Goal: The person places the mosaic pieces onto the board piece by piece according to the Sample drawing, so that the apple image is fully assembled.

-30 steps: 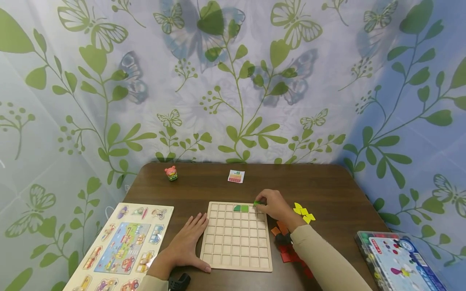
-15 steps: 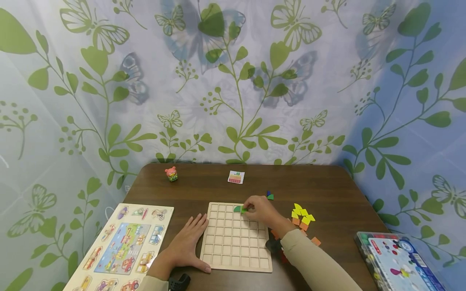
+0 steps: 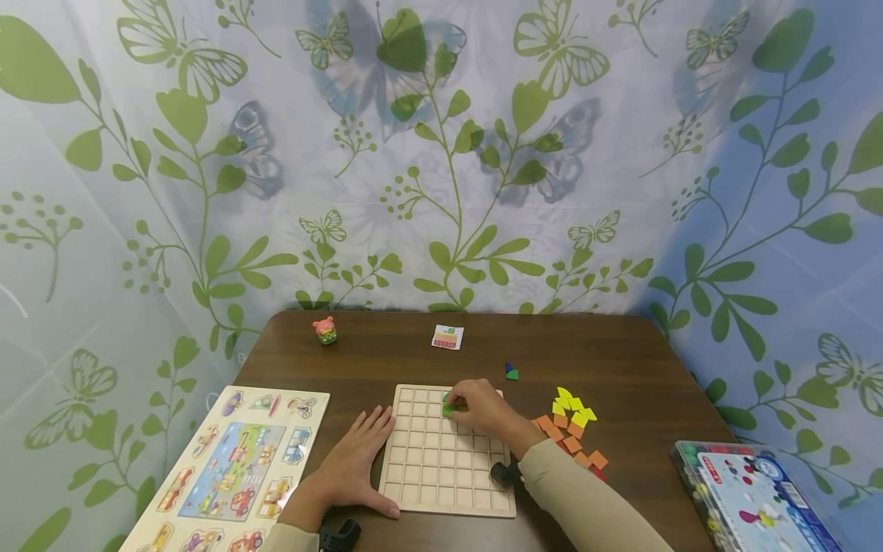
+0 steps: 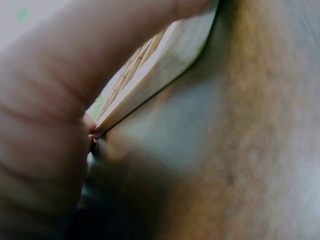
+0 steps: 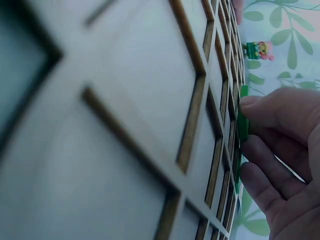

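Observation:
A wooden grid board (image 3: 441,460) lies flat on the table. My left hand (image 3: 359,458) rests palm down along its left side, fingers spread, the thumb at the lower left corner; in the left wrist view the thumb lies against the board's pale edge (image 4: 165,70). Over the top rows, my right hand (image 3: 480,409) pinches a green tile (image 5: 243,114) between thumb and fingertips. That tile (image 3: 448,411) shows partly under the fingertips in the head view. A darker green tile (image 3: 445,396) sits in the top row just behind, partly hidden by the fingers.
Beyond the board lie a green quarter piece (image 3: 513,376) and a blue piece (image 3: 509,366). Yellow pieces (image 3: 574,403) and orange squares (image 3: 572,444) are heaped at right. A small picture card (image 3: 448,336), figurine (image 3: 325,330), vehicle puzzle (image 3: 231,468) and plastic case (image 3: 755,494) stand around.
My right hand has moved left from the board's upper right corner to the green tiles, then slightly nearer me with one tile. The blue and green pieces behind came into view. My left hand stays put.

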`<state>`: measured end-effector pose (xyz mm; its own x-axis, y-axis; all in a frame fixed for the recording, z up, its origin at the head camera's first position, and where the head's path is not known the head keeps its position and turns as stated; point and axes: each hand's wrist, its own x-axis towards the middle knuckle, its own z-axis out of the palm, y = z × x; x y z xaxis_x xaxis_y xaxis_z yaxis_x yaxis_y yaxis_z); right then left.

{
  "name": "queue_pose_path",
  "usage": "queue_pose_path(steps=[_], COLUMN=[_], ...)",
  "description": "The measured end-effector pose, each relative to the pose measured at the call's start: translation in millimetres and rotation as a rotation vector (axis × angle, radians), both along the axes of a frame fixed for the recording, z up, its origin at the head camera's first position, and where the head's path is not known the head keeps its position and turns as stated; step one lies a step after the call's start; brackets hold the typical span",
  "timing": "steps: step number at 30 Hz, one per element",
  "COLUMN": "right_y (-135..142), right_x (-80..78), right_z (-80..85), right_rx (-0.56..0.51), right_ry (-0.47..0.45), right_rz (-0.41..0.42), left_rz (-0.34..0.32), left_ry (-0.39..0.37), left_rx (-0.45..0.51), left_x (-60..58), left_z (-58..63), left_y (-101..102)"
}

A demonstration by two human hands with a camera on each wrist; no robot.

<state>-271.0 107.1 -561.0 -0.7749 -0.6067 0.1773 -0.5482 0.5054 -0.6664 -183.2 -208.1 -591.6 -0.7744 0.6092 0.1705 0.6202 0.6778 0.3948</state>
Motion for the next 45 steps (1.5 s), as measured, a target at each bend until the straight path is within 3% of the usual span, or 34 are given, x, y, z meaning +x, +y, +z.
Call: queue_pose_path(steps=[14,26,35,41,45], right_y=[-3,5,39,76,96], right_x=[1.5,0.1,-21.0,-38.6,-45.7], right_z=[4.6,6.8,11.6,11.6,12.6], right_rx=[0.067,0.029,-0.014,0.063,0.099], right_ry=[0.035,0.031,0.045,0.081,0.049], right_rz=[-0.063,-0.118,-0.284,-0.395,-0.423], left_rz=[0.001,-0.002,0.0,-0.003,-0.004], left_ry=[0.019,0.03,0.035,0.025,0.026], left_rx=[-0.003,-0.001,-0.01,-0.016,-0.018], left_x=[-0.1,-1.2,-1.9,-1.1,-0.8], left_z=[-1.2,-3.3,-3.5,-1.1,-1.5], left_y=[-1,-1,-1,0,-1])
